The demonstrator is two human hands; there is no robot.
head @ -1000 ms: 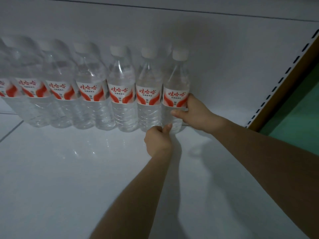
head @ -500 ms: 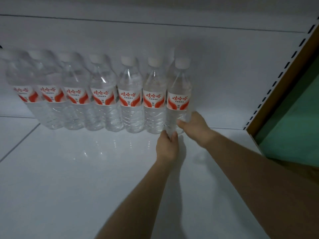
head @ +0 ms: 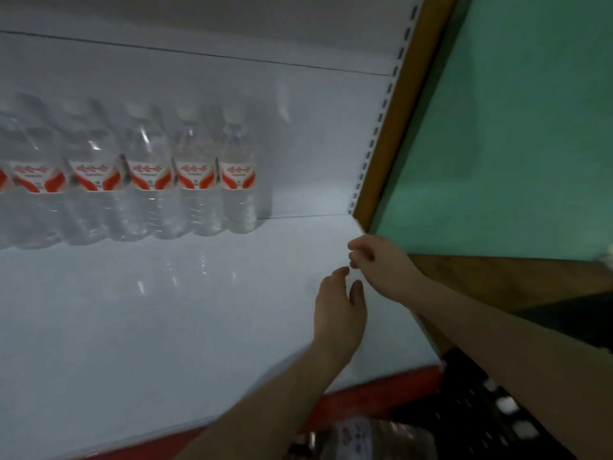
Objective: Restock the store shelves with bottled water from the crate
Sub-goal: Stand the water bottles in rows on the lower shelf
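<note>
both hands empty, right of bottle row [head: 139,187] on shelf [head: 166,310]: left hand [head: 338,303] spread, right hand [head: 374,260] loosely curled. risk: next bottle nudging end bottle [head: 238,180], toppling row.

Green wall [head: 517,134], brown wooden upright [head: 403,104] (beside slotted white strip [head: 381,117])

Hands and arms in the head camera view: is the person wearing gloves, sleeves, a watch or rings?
No, as far as the view shows. The left hand and the right hand are bare, with no gloves. Both forearms are uncovered up to the picture's edge, so no sleeve shows. No watch, bracelet or ring is visible, though the picture is blurred and small items could be missed.
</note>
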